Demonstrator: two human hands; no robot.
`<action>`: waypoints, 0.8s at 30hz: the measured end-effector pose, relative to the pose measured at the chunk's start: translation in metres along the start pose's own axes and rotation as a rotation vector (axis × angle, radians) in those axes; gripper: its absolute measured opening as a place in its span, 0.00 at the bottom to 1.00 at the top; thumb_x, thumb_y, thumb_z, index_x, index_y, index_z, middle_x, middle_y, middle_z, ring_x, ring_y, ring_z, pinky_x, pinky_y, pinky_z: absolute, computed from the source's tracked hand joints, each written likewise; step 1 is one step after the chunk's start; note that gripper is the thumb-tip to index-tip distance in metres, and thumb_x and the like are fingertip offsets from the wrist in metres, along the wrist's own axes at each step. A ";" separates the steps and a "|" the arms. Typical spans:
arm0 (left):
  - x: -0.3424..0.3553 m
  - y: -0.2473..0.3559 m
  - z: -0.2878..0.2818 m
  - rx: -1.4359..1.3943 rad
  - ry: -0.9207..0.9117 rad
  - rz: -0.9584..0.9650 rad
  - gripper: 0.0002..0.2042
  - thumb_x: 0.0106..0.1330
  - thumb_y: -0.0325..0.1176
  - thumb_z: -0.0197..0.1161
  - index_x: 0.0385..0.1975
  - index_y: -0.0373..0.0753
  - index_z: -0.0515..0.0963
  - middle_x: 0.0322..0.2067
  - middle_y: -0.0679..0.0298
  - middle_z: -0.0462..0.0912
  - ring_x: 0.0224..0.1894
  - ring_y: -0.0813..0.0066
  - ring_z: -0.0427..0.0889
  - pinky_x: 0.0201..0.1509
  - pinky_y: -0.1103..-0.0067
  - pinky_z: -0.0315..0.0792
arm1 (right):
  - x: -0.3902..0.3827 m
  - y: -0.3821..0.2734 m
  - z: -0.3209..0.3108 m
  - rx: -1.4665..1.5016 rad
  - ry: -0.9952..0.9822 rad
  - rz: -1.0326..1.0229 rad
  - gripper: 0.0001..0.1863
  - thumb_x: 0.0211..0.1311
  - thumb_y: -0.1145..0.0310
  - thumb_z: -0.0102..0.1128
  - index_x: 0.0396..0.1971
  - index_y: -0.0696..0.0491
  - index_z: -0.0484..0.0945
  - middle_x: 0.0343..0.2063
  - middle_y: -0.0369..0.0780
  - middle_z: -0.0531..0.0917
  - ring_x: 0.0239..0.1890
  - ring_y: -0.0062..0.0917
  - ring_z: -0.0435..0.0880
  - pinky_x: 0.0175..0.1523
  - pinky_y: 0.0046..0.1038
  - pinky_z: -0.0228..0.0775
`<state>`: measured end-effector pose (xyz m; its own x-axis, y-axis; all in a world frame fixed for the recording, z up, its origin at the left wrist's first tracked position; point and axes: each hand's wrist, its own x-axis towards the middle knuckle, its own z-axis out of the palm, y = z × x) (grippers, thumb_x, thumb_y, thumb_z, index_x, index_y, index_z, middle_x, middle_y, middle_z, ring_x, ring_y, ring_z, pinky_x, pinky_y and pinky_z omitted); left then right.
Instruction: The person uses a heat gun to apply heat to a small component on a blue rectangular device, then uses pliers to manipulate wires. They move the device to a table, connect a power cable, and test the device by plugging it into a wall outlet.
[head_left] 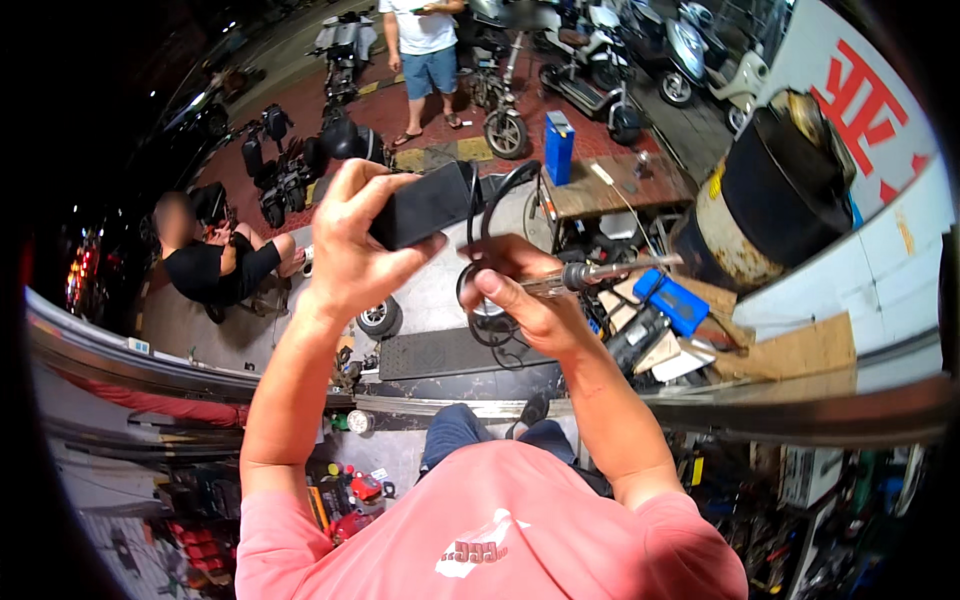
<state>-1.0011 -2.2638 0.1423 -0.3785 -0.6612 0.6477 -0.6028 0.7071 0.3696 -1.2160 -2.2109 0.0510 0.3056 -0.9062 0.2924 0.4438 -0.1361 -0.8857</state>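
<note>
My left hand (355, 235) is raised in front of me, its fingers and thumb closed around the edges of a flat black box (425, 207). Beside it, my right hand (530, 300) grips a soldering iron (575, 277) with a see-through handle and a long metal shaft that points right. Loops of black cable (487, 235) hang between the two hands, some passing by the right fingers. Whether the cable joins the box or the iron is hard to make out.
A low wooden table (620, 185) carries a blue battery pack (559, 148). Right of it stands a rusty drum (765, 200), near cardboard and a blue case (672, 302). One person (420, 45) stands ahead; another (215, 255) sits at left. Scooters (590, 90) line the back.
</note>
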 end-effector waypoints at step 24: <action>0.176 -0.236 -0.091 -0.037 -0.967 0.458 0.23 0.43 0.33 0.77 0.42 0.37 0.83 0.41 0.55 0.78 0.44 0.50 0.83 0.50 0.61 0.78 | 0.179 0.105 0.054 -0.279 0.231 0.074 0.23 0.71 0.72 0.66 0.62 0.63 0.73 0.42 0.41 0.85 0.33 0.16 0.79 0.34 0.18 0.70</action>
<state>-0.8613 -2.5242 0.2300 -0.9691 -0.2375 -0.0668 -0.2467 0.9346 0.2561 -1.0689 -2.3656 0.0297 0.1163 -0.9797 0.1631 0.1715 -0.1419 -0.9749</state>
